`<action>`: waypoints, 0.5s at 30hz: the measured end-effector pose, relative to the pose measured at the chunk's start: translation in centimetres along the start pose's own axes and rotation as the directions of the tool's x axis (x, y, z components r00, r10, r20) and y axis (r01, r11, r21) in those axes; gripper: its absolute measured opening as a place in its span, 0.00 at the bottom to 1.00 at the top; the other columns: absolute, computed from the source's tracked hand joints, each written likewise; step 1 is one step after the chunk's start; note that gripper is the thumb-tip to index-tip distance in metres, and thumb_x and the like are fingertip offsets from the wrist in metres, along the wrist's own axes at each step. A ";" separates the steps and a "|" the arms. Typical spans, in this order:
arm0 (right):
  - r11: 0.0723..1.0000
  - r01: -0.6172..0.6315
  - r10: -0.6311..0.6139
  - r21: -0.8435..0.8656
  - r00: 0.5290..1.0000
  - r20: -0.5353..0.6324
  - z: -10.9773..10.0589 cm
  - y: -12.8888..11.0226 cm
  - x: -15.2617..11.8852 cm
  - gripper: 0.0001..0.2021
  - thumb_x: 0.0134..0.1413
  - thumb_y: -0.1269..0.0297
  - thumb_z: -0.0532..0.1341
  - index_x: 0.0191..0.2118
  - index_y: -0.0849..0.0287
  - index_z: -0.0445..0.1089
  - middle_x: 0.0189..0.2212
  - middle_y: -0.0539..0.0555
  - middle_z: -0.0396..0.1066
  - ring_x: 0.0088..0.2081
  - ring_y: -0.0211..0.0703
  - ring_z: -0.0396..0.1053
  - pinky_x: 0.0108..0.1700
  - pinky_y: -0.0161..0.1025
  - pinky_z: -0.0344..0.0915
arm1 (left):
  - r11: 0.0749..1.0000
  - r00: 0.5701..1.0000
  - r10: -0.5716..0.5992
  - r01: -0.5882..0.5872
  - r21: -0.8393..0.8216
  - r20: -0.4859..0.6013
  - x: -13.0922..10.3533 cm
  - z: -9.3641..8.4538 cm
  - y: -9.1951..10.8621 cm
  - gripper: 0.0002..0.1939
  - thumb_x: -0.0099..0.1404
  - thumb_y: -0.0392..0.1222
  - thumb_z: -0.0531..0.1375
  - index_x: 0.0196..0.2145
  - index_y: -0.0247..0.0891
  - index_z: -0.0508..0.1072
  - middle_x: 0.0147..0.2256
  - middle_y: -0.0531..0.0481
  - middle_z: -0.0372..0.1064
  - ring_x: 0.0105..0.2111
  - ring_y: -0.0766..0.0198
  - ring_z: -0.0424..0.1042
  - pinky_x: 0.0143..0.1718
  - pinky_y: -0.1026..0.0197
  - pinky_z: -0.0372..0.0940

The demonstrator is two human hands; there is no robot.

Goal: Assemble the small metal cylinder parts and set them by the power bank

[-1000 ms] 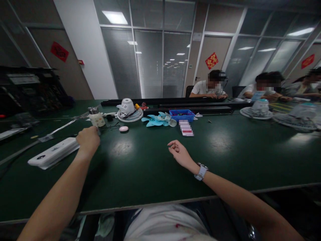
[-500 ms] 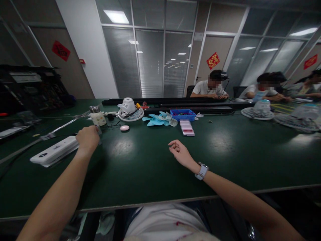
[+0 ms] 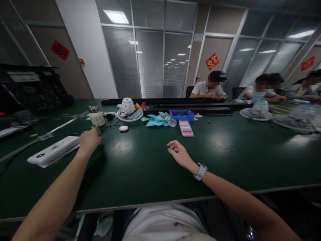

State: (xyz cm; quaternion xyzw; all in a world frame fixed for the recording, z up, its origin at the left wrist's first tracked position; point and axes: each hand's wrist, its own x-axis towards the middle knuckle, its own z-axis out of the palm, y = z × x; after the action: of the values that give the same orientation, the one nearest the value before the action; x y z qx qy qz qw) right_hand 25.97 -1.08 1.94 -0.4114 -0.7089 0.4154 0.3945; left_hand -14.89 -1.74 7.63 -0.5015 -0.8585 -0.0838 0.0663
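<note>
Head view: left hand partly self-hidden, grip impossible to tell; right hand loosely curled.

We are seeing a smooth green tabletop shining in hazy patches mid-frame. At left, we are viewing an elongated white casing of smooth plastic and a bottle whose metal lid is gleaming. Near the centre, a pink oval case is looking glossy, and light-blue fan blades are showing smooth plastic. Above, glass panels are reflecting lights; at bottom, our cloth shirt is wrinkling.
</note>
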 end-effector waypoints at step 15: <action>0.958 0.236 -0.215 -0.162 0.967 0.133 0.5 -0.8 -0.5 0.16 0.61 0.55 0.56 0.52 0.54 0.68 0.30 0.48 0.67 0.25 0.34 0.59 0.29 0.33 0.57 | 0.288 0.690 0.723 -0.351 -0.891 -0.039 -11.8 3.4 14.1 0.34 0.55 0.52 0.65 0.56 0.39 0.63 0.45 0.43 0.74 0.41 0.55 0.76 0.45 0.52 0.70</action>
State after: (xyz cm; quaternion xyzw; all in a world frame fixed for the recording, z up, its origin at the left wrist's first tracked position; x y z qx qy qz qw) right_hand 25.49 -1.97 2.42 -0.3365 -0.8066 0.3262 0.3601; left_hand 3.05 -4.23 3.03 -0.7349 -0.4681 -0.3655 -0.3274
